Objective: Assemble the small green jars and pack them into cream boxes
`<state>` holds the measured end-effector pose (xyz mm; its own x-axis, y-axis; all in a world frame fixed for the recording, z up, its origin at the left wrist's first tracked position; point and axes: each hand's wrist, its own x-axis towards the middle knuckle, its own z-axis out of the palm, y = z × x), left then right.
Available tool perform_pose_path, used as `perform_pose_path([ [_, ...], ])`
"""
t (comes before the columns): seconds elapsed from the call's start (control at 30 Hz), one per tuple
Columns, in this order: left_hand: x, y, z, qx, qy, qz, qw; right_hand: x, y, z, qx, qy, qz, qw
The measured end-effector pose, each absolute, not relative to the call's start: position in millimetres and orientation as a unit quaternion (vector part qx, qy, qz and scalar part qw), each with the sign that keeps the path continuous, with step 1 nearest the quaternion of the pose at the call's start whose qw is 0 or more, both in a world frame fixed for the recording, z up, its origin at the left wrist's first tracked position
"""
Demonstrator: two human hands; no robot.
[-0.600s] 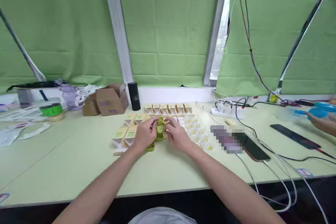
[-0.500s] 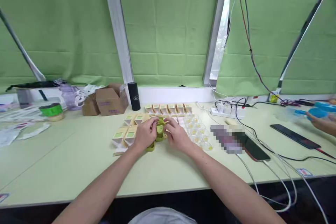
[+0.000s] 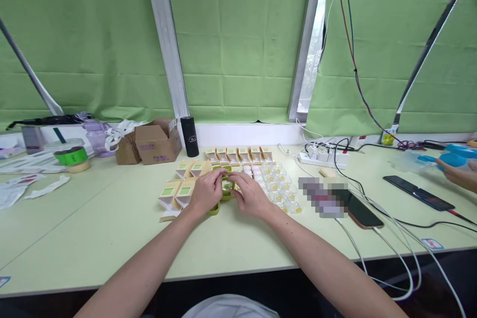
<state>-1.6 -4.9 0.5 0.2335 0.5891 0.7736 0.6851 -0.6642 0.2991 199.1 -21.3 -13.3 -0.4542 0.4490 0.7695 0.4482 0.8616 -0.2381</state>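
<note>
Worked at a small green box (image 3: 226,196) between half-curled left hand (image 3: 206,192) and right hand (image 3: 252,194) — couldn't tell whether gripping — and probably needed steadiness next.

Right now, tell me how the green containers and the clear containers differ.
Colour: the green containers are olive green, while the clear containers are see-through with yellow spots.

Place: the green containers sit around and between the left hand and right hand; the clear containers stand to the right.

View: the hands partly cover the green containers, while most clear containers show plainly.

Shared: both groups are small and on the table.
</note>
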Motion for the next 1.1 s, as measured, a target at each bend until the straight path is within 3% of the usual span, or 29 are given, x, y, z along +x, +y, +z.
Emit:
perform_pose_path([
  [0.77, -2, -5, 0, -0.792, -0.414, -0.446, 0.042, 201, -23, -10, -0.262, -0.856, 0.000, 0.446],
  [1.1, 1, -1, 6, -0.701, -0.470, -0.530, -0.073, 209, -28, 2, -0.286, -0.894, -0.035, 0.344],
])
